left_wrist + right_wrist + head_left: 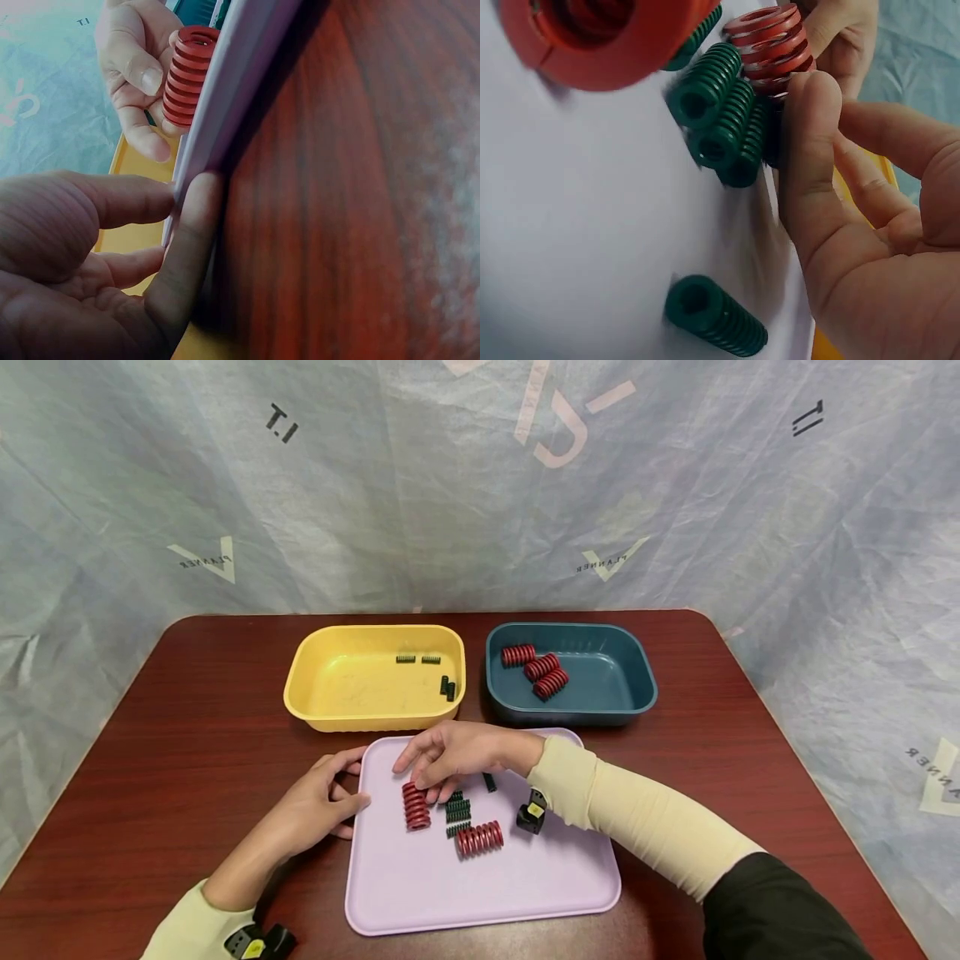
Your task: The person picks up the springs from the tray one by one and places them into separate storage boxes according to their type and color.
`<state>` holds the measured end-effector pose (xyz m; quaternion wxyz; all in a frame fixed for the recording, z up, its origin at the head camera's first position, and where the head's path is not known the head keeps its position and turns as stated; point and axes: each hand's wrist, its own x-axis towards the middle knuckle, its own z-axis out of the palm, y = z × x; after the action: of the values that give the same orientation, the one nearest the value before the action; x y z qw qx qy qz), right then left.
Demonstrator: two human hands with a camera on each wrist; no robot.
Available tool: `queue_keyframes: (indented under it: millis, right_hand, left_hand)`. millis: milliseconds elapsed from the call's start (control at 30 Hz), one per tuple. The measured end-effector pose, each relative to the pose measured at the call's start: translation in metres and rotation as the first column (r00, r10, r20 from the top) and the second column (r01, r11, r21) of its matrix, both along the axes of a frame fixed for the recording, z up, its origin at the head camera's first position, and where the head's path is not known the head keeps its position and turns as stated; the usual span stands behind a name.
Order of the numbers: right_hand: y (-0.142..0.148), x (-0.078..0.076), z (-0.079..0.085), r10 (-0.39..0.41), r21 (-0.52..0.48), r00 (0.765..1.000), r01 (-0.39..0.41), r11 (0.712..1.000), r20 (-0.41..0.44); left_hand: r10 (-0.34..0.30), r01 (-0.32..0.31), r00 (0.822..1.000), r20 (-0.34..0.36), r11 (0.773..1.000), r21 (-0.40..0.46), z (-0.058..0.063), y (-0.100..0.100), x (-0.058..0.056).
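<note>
My left hand [318,806] grips the left edge of the lilac tray [420,902]; in the left wrist view its thumb and fingers [196,217] lie on either side of the rim. My right hand [465,752] reaches over the tray with its fingers spread loosely, thumb close to the upper end of a red coil spring [416,807]. Several small green springs [458,811] lie side by side just below its fingertips, and a lone green spring [490,782] rests under the wrist. Nearer the front is a second red spring [480,839].
Behind the tray stands a yellow bin [330,724] with several small green springs [447,687] inside. To its right, a dark blue bin [600,718] contains three red springs [542,667]. A printed plastic sheet [420,485] hangs behind the brown table [187,710].
</note>
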<state>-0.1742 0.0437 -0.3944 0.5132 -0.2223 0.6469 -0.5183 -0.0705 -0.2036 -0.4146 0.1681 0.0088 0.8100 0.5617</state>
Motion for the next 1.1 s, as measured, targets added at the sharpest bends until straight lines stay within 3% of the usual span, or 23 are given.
queue_keyframes:
  millis: [333, 633, 833, 1100]
  right_hand:
    - [0.006, -0.001, 0.002, -0.015, -0.008, 0.999, 0.015, 1.0, 0.038]
    - [0.022, -0.007, 0.014, -0.01, -0.111, 0.993, 0.024, 0.994, 0.118]
    - [0.041, -0.011, 0.029, -0.047, -0.156, 0.984, 0.074, 0.985, 0.169]
    - [0.069, -0.021, 0.04, -0.133, -0.191, 0.981, 0.159, 0.969, 0.142]
  left_hand:
    - [0.002, -0.002, 1.0, 0.011, 1.0, -0.007, 0.0, 0.0, 0.0]
    - [0.001, -0.001, 1.0, 0.014, 1.0, -0.01, 0.001, 0.0, 0.001]
    - [0.004, -0.004, 1.0, 0.009, 1.0, -0.01, 0.001, 0.001, 0.001]
    - [0.013, -0.013, 1.0, 0.013, 1.0, -0.023, 0.003, 0.001, 0.002]
